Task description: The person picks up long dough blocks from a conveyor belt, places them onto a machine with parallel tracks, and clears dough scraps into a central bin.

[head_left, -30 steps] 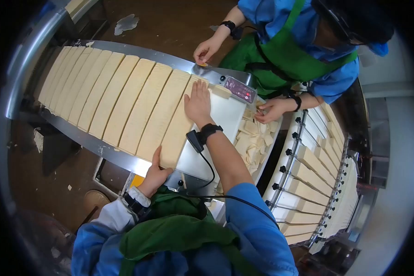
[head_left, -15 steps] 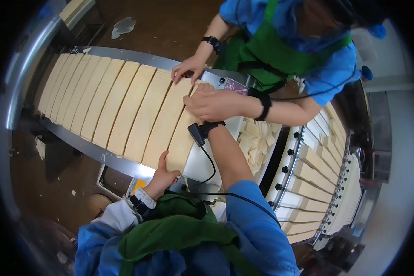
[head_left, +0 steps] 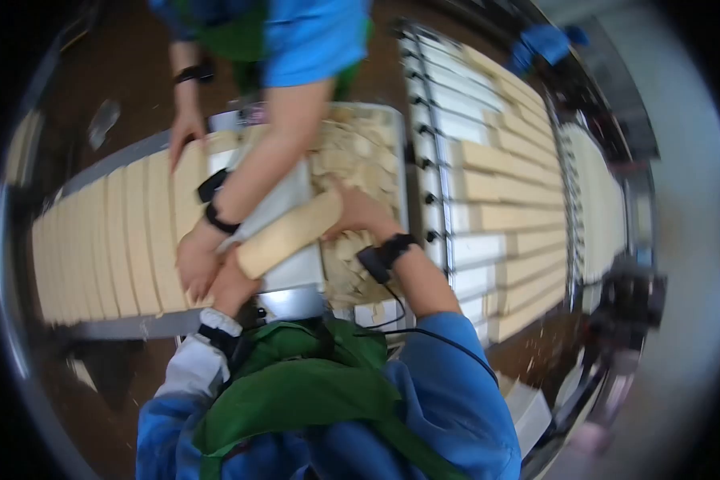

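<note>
A dough strip (head_left: 292, 234) is held between my two hands, slanting up to the right over a white surface and the edge of a tray of dough scraps. My left hand (head_left: 234, 282) grips its lower left end. Around its upper right end, my right hand (head_left: 362, 211) is closed. Close beside my left hand, a co-worker's hand (head_left: 198, 260) reaches down onto the last of a row of dough strips (head_left: 116, 240). The co-worker's other hand (head_left: 186, 136) touches the far end of that row.
A tray of dough scraps (head_left: 402, 152) lies right of the white surface (head_left: 284, 268). Farther right, more dough strips (head_left: 508, 188) lie on a conveyor with black knobs. The co-worker (head_left: 312, 40) stands across the table. A cable hangs by my right arm.
My view has turned right. One strip has come off the row and is lifted in both my hands. The co-worker's arm now reaches farther down, beside my left hand.
</note>
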Demonstrator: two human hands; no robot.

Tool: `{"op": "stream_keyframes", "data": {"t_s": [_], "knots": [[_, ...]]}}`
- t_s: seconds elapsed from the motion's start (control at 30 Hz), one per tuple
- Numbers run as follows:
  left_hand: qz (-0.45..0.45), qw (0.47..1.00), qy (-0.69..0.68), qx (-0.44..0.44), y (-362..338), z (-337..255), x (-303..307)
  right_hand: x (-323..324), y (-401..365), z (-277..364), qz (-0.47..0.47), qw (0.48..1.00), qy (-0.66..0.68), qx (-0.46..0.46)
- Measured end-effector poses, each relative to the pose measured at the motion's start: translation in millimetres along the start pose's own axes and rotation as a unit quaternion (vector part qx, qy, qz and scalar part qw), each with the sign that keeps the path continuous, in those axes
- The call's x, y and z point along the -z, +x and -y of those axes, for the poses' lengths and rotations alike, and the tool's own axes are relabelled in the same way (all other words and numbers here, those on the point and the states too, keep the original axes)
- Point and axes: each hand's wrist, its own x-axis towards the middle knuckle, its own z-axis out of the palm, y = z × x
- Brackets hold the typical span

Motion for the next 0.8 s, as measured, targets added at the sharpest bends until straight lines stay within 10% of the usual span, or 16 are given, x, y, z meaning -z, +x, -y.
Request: {"op": "stream_keyframes", "data": {"t_s": [0.3, 0.57, 0.73, 0.8], "knots": [[0.057, 0.972, 0.001, -0.23, -29.4, -140.8, -29.2, 50.2, -211.2, -26.9, -0.282, 0.939, -0.093, -0.172], [0.123, 0.94, 0.006, -0.318, -60.9, -302.5, -129.4, 132.6, -309.7, -251.9, -0.185, 0.971, 0.068, -0.137], [0.136, 0.937, 0.062, -0.315, -62.5, -351.3, -160.0, 129.4, -303.9, -315.0, -0.211, 0.844, 0.395, -0.295], [0.142, 0.918, 0.057, -0.367, -58.5, -364.0, -176.2, 116.1, -298.1, -319.3, -0.287, 0.875, 0.21, -0.329]]}}
